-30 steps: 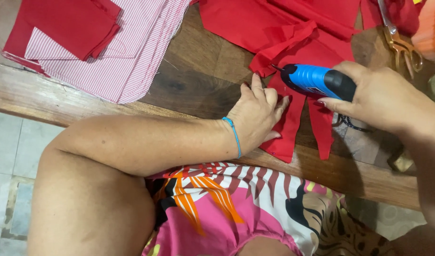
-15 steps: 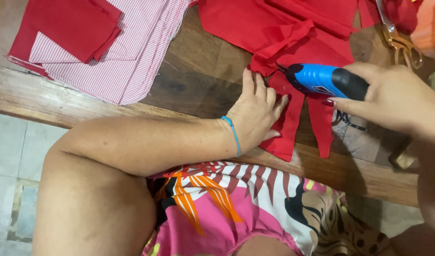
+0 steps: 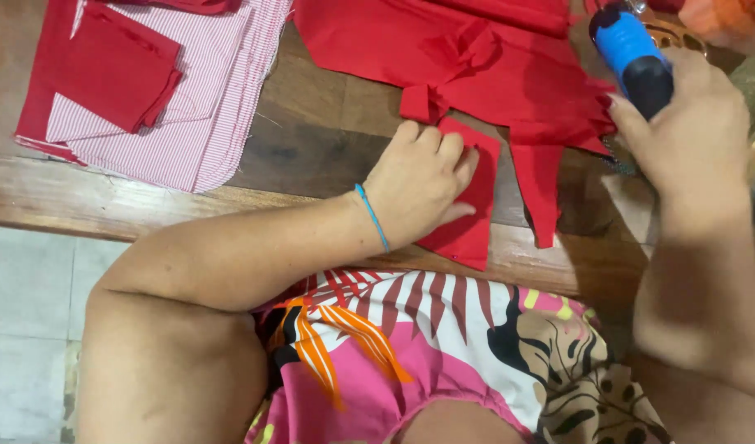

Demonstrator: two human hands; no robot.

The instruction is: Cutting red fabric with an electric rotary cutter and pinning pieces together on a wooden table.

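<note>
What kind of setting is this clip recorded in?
Probably a home or small sewing or craft workspace. Cut red fabric pieces and red-and-white striped cloth lie on a worn wooden table, the left hand presses a red piece, and the right hand holds a blue and black tool.

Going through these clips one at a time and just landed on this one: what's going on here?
A person sits at a wooden table working with red fabric. The left hand lies flat on a small red fabric piece at the table's near edge. The right hand grips a blue and black handheld tool, raised off to the right, away from that piece. More red cloth is spread behind, and a red-and-white striped cloth lies to the left.
</note>
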